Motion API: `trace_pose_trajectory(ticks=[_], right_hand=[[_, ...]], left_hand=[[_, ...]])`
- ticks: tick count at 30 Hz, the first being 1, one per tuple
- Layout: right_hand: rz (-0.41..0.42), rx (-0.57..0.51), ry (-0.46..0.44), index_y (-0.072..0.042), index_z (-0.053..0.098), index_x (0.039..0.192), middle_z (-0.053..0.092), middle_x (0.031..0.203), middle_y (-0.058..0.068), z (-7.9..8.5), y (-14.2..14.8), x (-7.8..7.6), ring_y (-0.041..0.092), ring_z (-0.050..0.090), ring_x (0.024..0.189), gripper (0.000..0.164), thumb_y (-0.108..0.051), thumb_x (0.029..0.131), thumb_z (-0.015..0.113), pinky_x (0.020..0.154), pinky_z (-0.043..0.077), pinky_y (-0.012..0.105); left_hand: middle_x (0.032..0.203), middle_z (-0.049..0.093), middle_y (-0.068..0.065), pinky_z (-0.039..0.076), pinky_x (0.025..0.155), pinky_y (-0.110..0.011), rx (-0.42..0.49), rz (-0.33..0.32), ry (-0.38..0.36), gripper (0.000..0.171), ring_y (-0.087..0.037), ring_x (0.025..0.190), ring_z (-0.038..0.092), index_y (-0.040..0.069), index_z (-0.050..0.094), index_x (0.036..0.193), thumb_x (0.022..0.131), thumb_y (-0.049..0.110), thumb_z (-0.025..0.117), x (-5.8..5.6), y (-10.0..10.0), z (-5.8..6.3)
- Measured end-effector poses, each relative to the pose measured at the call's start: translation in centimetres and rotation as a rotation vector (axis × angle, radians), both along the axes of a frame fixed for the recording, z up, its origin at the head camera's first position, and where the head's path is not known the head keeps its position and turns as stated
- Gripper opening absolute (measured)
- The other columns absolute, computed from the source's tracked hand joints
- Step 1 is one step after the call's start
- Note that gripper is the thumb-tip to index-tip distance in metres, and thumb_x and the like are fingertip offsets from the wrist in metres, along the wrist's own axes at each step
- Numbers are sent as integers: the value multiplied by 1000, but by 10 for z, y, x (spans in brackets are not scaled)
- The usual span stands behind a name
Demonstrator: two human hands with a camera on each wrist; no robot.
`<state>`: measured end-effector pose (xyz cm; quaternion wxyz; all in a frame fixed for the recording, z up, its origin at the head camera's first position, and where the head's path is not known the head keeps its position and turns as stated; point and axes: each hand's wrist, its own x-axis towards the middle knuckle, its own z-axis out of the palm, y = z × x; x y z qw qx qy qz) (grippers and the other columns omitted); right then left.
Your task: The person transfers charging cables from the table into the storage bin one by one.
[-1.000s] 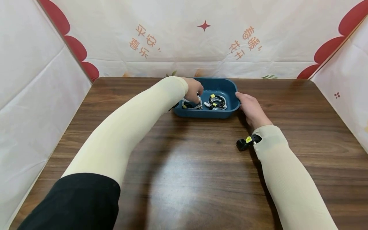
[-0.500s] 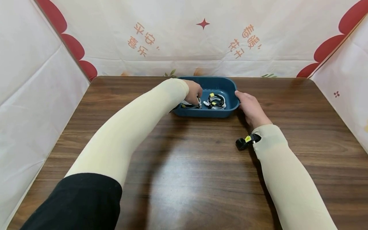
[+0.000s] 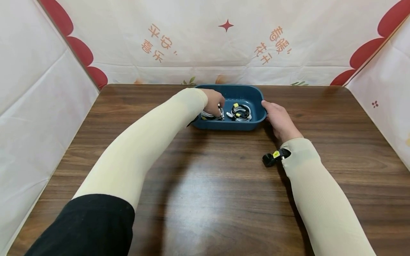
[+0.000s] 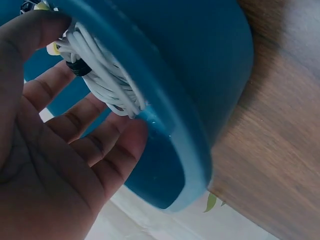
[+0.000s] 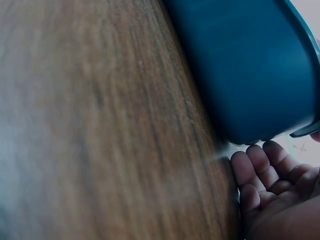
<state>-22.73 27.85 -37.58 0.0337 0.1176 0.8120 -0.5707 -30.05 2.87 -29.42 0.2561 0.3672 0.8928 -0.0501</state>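
Note:
A blue plastic bin (image 3: 238, 126) stands at the far edge of the table. In its left part my left hand (image 3: 214, 101) reaches down over the rim and pinches a coiled white cable (image 4: 102, 70), bound with a black band. The left wrist view shows the thumb on one side of that coil and the fingers against the other. Beside it, further right in the bin, lies a second coil of black and white cable (image 3: 241, 112) with yellow tags. My right hand (image 3: 279, 119) grips the bin's right end, thumb at the rim and fingertips against the outer wall.
The wooden table (image 3: 205, 185) stretches toward me in front of the bin. A white printed cloth (image 3: 198, 42) hangs right behind the table's far edge, with more white cloth at both sides. A small black camera (image 3: 270, 159) sticks out from the right wrist.
My left hand's coil has tilted up from lying flatter in the bin. The right hand keeps its place on the bin, and the head view has shifted slightly.

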Motion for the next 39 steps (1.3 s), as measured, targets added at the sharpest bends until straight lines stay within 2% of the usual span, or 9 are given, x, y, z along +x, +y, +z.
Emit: trace_pose_trajectory(ticks=[9,13,19,23,27,30,33,36,39], right_hand=[[6,17,-31,-5,55,122,48,98,2,-2,5,3,18,40,96,63,-61,100,41,88,32,35],[9,20,-23,-4,55,123,49,100,3,-3,5,3,19,41,97,64,-62,99,41,89,32,35],[14,16,-37,-4,54,130,48,100,2,-1,2,2,20,41,98,67,-62,99,41,89,32,36],[10,6,-35,-4,55,125,48,93,0,-3,3,0,20,41,95,63,-61,99,42,87,32,35],[15,5,-29,-5,55,116,47,85,-3,-4,7,-3,19,42,92,58,-59,100,42,85,32,34],[35,23,-32,-4,54,118,47,83,-3,-5,9,-4,20,42,90,59,-59,101,41,84,34,34],[65,69,-43,-1,50,130,49,95,2,-5,12,-2,21,42,95,67,-60,101,38,87,35,35],[81,123,-43,0,47,138,48,110,9,-4,14,2,22,42,100,74,-63,100,37,89,37,37],[65,168,-14,-1,50,132,49,110,12,2,16,7,27,46,100,75,-66,97,39,85,41,39]], left_hand=[[150,44,-7,38,107,-40,67,4,-2,50,-23,134,44,14,49,145,100,35,53,1,-4,-2],[151,43,-8,35,110,-40,185,29,-16,50,-25,137,41,12,47,146,101,34,52,5,-14,4],[145,48,-7,37,108,-39,472,116,23,50,-24,133,45,11,50,144,100,34,56,26,-45,11],[142,49,-7,39,105,-39,584,176,70,48,-22,128,48,14,52,142,100,34,58,42,-68,5],[141,49,-4,42,102,-39,685,278,75,47,-23,127,47,17,53,141,98,35,61,57,-88,-1],[140,49,-3,45,96,-38,772,330,91,46,-22,124,47,17,55,139,97,34,63,66,-99,-4],[141,49,-3,44,98,-37,814,344,125,45,-22,124,48,15,56,138,97,33,63,72,-107,-6],[142,49,-3,40,104,-38,815,344,162,45,-22,128,48,14,57,137,97,34,62,77,-112,-7],[139,52,-4,38,107,-39,812,347,199,45,-22,129,47,12,58,135,96,33,63,80,-118,-9]])
